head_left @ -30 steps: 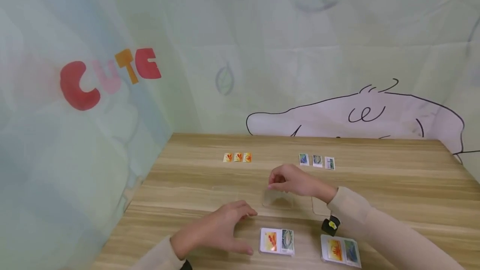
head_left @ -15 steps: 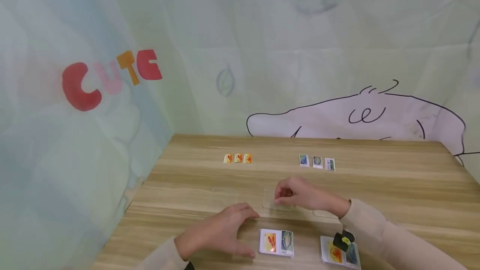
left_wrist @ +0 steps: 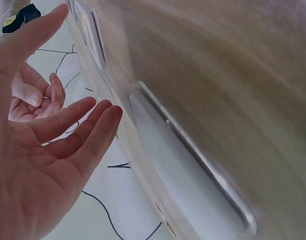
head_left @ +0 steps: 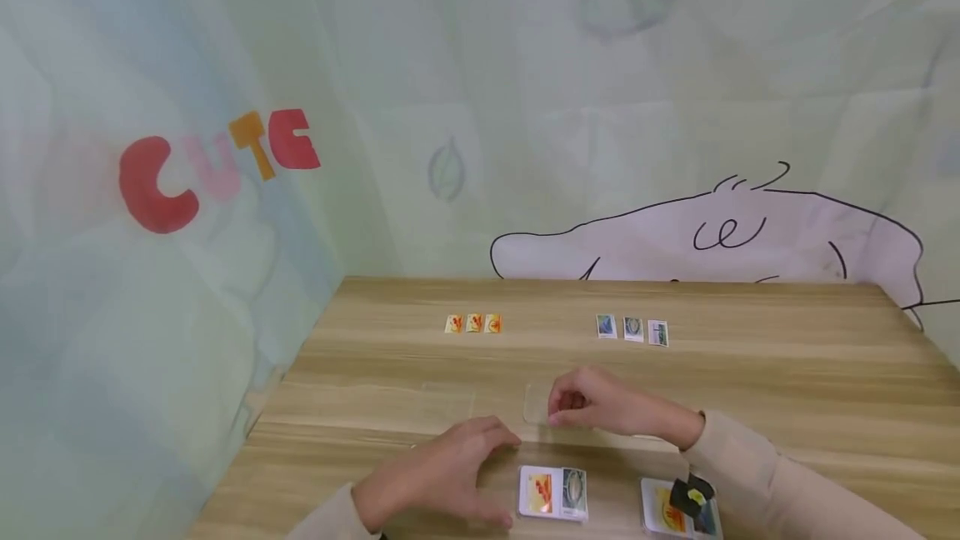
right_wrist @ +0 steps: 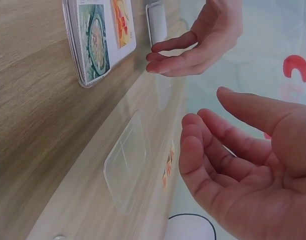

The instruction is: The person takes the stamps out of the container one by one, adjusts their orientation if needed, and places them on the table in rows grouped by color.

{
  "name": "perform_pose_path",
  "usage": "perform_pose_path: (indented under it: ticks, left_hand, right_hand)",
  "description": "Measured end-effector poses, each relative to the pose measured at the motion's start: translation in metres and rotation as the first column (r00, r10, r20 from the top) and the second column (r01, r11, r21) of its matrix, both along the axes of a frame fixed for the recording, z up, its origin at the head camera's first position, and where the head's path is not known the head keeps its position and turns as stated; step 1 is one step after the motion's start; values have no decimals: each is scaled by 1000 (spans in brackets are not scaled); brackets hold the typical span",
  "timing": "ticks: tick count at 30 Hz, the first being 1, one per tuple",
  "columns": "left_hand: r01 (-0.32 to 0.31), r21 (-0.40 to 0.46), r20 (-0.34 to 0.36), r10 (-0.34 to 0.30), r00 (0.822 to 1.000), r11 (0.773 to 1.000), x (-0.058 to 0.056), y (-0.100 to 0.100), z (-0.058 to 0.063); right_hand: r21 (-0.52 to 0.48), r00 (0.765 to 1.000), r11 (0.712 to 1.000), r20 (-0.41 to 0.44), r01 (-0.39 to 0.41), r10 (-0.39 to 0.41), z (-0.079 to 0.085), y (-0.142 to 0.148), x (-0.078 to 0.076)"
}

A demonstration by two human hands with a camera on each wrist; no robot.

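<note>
My right hand hovers over a clear plastic sheet lying mid-table, its fingers loosely curled. In the right wrist view the thumb stands apart from the fingers, and nothing shows between them. My left hand is held low at the left with relaxed fingers, holding nothing. Just right of it lies a stack of white cards bearing an orange stamp and a green one. A clear case with white contents lies near the left hand in the left wrist view.
Three orange stamps and three blue-green stamps lie in rows farther back. Another card stack sits at front right, partly hidden by the black wrist camera. A second clear sheet lies left. Printed cloth walls border the table.
My right hand has come down and slightly nearer me, from above the clear sheet to close over it. The left hand stays almost in place.
</note>
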State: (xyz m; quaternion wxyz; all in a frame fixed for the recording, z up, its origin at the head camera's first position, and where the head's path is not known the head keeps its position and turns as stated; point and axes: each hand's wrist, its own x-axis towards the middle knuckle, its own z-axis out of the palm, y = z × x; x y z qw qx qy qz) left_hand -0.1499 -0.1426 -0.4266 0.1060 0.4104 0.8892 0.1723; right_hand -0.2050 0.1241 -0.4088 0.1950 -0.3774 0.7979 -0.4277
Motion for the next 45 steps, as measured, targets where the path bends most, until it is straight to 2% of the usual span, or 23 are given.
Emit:
perform_pose_path:
  ticks: [10, 16, 24, 32, 45]
  left_hand:
    - [12, -7, -5, -12, 1000, 1000, 1, 3, -3]
    - [44, 0, 2, -44, 999, 999, -1, 8, -3]
    - [82, 2, -43, -82, 996, 997, 1, 13, -4]
    - [74, -1, -42, -74, 996, 997, 2, 14, -10]
    - [54, -11, -27, -55, 998, 998, 2, 15, -8]
  right_hand:
    - [14, 1000, 1000, -8, -16, 16, 1, -1, 0]
    - [16, 1000, 1000, 2, -14, 14, 1, 1, 2]
    - [6, 1000, 1000, 16, -24, 24, 0, 6, 10]
    - [27, 999, 999, 25, -37, 37, -2, 10, 17]
    - [10, 999, 999, 29, -39, 39, -2, 9, 19]
